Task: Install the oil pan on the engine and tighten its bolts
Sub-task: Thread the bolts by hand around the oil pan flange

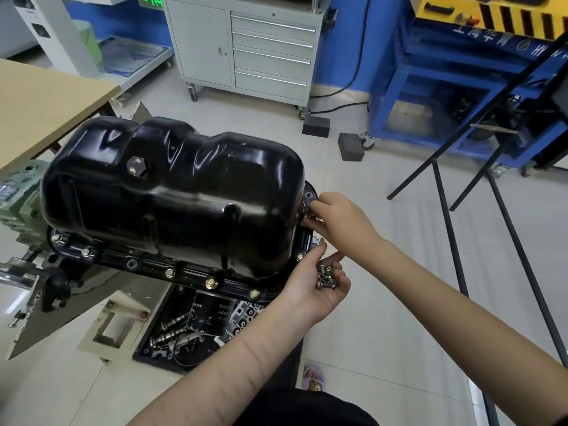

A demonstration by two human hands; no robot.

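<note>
A glossy black oil pan point(172, 195) lies upside-down on the engine point(18, 192), its flange facing me. Several gold bolts point(211, 283) sit in the near flange holes. My left hand point(310, 287) is cupped palm-up just below the pan's right end and holds a heap of loose bolts point(326, 276). My right hand point(338, 219) is at the flange's right edge, its fingertips pinching something small there, probably a bolt; the fingers hide it. An empty flange hole point(309, 196) shows just above that hand.
A black parts tray point(159, 342) with engine pieces lies on the floor under the pan. A wooden table point(37, 109) stands at left, a grey drawer cabinet point(246, 47) behind, a blue bench point(461, 87) at right. Black tripod legs point(445, 210) slant across the right floor.
</note>
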